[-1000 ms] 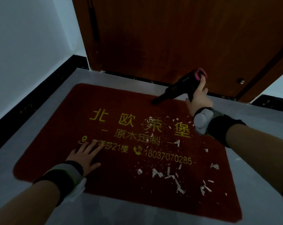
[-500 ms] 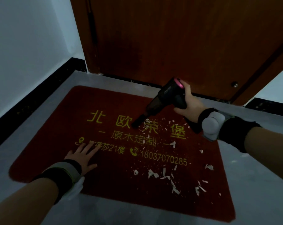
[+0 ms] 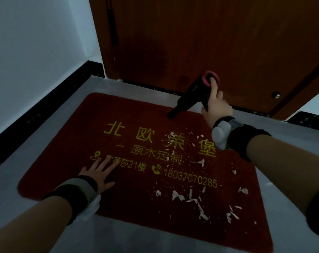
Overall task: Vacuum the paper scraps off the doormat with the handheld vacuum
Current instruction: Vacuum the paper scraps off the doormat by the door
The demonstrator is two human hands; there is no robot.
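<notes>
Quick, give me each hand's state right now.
Left hand: open, fingers spread, palm flat on the doormat.
Right hand: closed around the grip of the handheld vacuum, one finger stretched up to its pink rear ring.

Grey floor (image 3: 286, 143), red doormat (image 3: 63, 154) on it, paper scraps (image 3: 177, 195) scattered over doormat

on the red doormat (image 3: 67, 143) we read yellow print: "北欧荣堡", under it "原木定制", then a partly covered line ending "21楼", and the phone number "18037070285". the vacuum's (image 3: 193, 94) small marking we cannot read.
</notes>
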